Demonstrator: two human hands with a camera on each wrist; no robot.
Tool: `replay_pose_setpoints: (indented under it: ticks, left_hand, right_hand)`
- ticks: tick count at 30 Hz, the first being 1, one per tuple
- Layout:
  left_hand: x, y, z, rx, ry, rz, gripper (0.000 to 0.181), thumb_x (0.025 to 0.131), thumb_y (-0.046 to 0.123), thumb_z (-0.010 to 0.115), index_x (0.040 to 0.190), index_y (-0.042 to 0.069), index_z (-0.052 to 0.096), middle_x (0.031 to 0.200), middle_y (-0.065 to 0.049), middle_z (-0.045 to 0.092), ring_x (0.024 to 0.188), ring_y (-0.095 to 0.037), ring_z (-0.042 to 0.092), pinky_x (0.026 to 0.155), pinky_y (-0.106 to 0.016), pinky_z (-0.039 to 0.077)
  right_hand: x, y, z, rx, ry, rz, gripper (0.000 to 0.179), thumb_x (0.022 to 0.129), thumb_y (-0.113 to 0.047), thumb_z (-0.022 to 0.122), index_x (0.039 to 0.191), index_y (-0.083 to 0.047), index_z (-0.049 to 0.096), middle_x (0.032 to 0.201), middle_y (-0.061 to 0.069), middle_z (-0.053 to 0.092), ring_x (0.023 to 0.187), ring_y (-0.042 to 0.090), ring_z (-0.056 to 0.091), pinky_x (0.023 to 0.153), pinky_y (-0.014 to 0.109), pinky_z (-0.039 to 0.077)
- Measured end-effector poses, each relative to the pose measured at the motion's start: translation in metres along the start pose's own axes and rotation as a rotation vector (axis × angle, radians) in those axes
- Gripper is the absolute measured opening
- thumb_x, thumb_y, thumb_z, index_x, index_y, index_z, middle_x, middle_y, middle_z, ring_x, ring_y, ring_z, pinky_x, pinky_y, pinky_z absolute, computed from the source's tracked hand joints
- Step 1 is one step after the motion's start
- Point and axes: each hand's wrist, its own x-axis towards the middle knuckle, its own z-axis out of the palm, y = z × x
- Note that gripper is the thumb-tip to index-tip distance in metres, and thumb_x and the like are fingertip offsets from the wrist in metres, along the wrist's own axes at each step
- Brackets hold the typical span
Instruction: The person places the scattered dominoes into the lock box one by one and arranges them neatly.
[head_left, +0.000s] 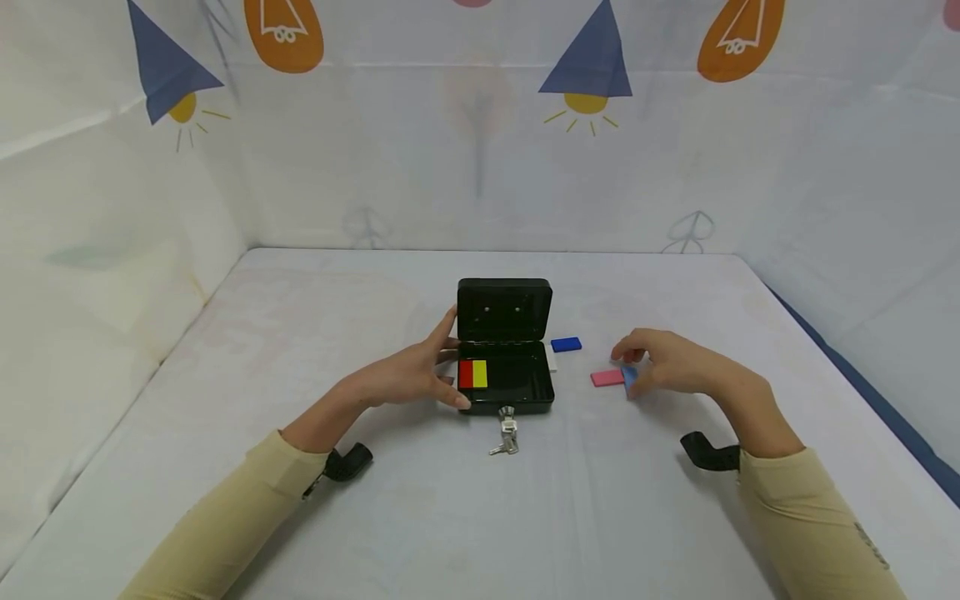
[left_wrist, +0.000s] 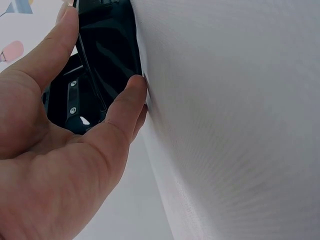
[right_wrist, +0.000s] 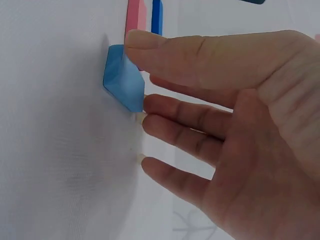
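Observation:
A black metal cash box (head_left: 519, 379) stands on the table with its lid raised. Inside, a red block (head_left: 466, 374) and a yellow block (head_left: 480, 374) lie side by side at the left. My left hand (head_left: 408, 373) rests along the box's left side, fingers spread, thumb at the front corner. In the left wrist view, fingers (left_wrist: 127, 107) touch the black side wall. To the right of the box, my right hand (head_left: 686, 364) pinches a light blue block (right_wrist: 120, 80) between thumb and fingers. A pink block (head_left: 607, 378) lies right beside that block.
Behind the box's right side lies a dark blue block (head_left: 566, 344). A white block (head_left: 551, 359) sits against the right wall, partly hidden. Keys (head_left: 509, 433) hang from the lock at the front. White fabric walls (head_left: 480, 167) surround the white table (head_left: 480, 517).

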Motion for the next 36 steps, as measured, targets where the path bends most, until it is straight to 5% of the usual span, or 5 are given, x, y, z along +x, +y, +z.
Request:
replay_pose_setpoints:
  ticks: [36]
  left_hand:
    - [-0.0010,-0.0016,0.0002,0.019,0.000,0.009,0.134,0.075,0.027,0.088,0.153,0.047,-0.019,0.163,-0.007,0.027,0.153,-0.029,0.025,0.121,-0.052,0.028]
  right_hand:
    - [0.0054,0.0064,0.0041,-0.041,0.035,-0.029,0.038,0.078,-0.016,0.081,0.114,-0.007,0.068,0.115,0.009,0.063,0.111,0.029,0.056,0.096,0.051,0.050]
